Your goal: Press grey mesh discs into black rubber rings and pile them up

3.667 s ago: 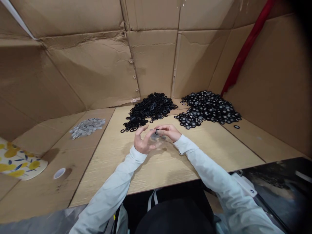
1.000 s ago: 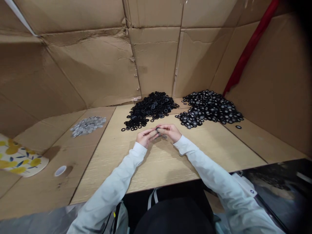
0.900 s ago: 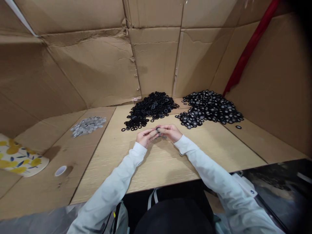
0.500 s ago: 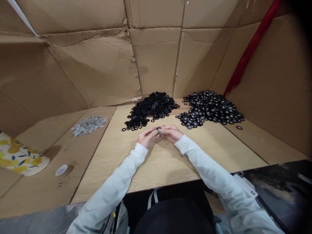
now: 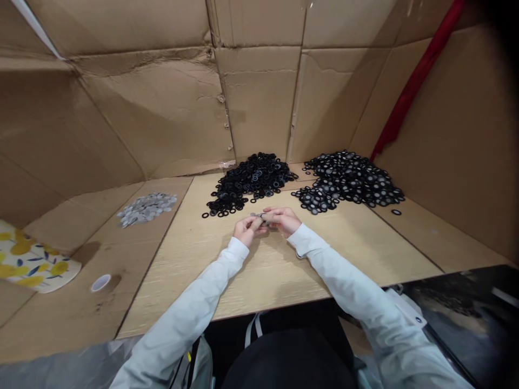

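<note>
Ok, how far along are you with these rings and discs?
Looks done: the heap of black rings with grey centres at right. In hand: the left hand and right hand pinch a black ring and grey disc together. Left: the heap of plain black rings and the smaller pile of grey discs.

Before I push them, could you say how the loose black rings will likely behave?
The black rings probably slide apart easily: they lie loose in a low heap, with strays at its edge. Being flat, each likely stays put unless stood on edge.
</note>
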{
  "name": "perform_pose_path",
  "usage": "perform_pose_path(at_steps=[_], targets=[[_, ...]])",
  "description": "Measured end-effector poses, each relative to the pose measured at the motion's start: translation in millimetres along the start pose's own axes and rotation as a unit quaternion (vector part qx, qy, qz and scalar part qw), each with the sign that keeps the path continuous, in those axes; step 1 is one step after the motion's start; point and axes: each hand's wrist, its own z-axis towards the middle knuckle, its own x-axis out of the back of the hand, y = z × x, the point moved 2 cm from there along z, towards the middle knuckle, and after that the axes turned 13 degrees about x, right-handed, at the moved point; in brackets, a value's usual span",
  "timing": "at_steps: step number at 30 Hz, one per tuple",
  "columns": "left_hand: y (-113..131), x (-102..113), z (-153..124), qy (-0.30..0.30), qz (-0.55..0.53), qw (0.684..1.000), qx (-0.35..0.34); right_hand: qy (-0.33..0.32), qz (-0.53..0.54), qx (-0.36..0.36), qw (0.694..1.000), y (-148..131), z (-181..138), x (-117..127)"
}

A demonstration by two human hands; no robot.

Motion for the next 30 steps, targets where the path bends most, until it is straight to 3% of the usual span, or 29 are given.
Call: perform_pose_path(at_steps=[5, 10, 19, 24, 30], targets=[[-3, -3, 1, 0.028, -0.004, 1.000, -0.009, 0.062, -0.091, 0.065, 0.992, 12, 5, 1], [2, -2, -4, 0.070, -0.009, 0.997, -0.030, 0.044, -0.182, 0.104, 0.977, 8, 7, 1], [11, -2, -8, 0.069, -0.033, 0.996, 0.033, -0.015, -0.253, 0.141, 0.957, -7, 3, 1], [10, -2, -8, 0.067, -0.013, 0.998, -0.009, 0.010, -0.269, 0.158, 0.950, -6, 3, -1], [6, -6, -6, 0.064, -0.028, 0.998, -0.001, 0.003, -0.306, 0.169, 0.937, -10, 2, 1]])
